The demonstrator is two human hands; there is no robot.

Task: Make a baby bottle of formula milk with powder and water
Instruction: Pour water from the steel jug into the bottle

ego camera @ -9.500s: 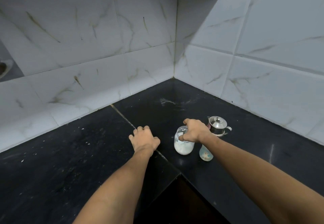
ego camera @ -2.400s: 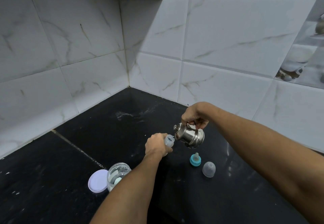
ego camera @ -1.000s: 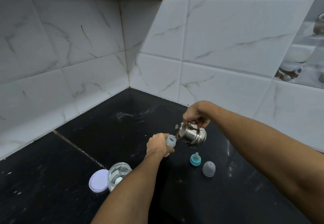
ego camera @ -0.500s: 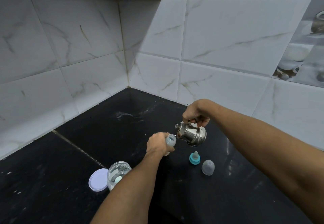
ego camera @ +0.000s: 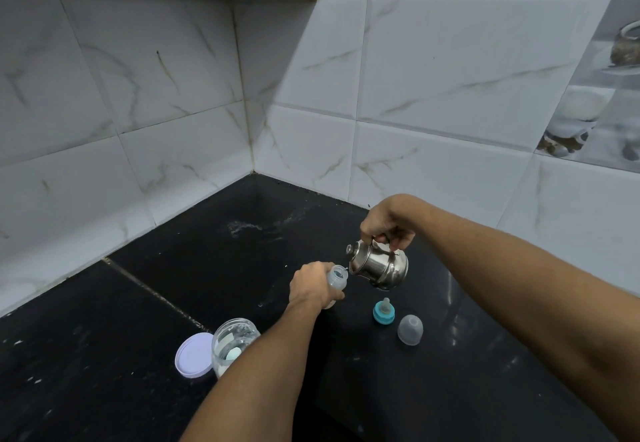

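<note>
On the black bench [ego camera: 138, 320] in a tiled corner, the left hand [ego camera: 313, 286] grips the baby bottle [ego camera: 336, 277] while the right hand [ego camera: 386, 225] grasps the tilted steel pot [ego camera: 379, 265], its spout at the bottle's mouth: the water-pouring step, by my reading, with capping by the teal teat ring [ego camera: 383, 313] next.

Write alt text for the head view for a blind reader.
The right hand tilts a small steel pot, spout at the open mouth of a baby bottle gripped by the left hand, over a black counter. Beside them stand a teal teat ring and clear cap; nearer, an open powder jar and its lid.
</note>
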